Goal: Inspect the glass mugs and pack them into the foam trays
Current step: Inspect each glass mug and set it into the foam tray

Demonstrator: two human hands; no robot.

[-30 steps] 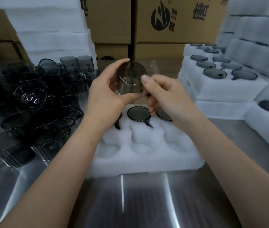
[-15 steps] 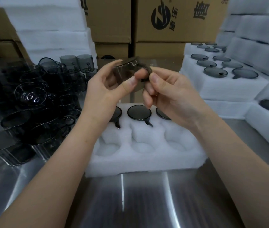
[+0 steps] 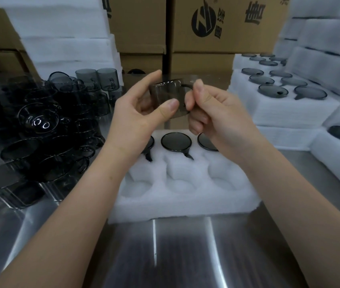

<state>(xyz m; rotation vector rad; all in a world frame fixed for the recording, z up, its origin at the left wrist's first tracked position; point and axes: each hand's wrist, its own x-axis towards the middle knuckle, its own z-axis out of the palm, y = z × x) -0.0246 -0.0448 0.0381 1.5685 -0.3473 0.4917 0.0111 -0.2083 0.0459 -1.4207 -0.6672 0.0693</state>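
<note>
Mug (image 3: 168, 94) in left fingers (image 3: 168, 106), right fingers (image 3: 200, 90) pinching handle (image 3: 187, 85)

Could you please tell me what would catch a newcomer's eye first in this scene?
First, the smoky glass mug held up at centre, over a white foam tray whose far row already holds packed mugs. Then the dark heap of loose mugs on the left, and the filled trays stacked on the right.

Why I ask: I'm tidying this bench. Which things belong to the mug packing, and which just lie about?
Job: mug, held by left hand and right hand; front tray; mug pile; filled trays.
Lying about: boxes; foam stack.
</note>
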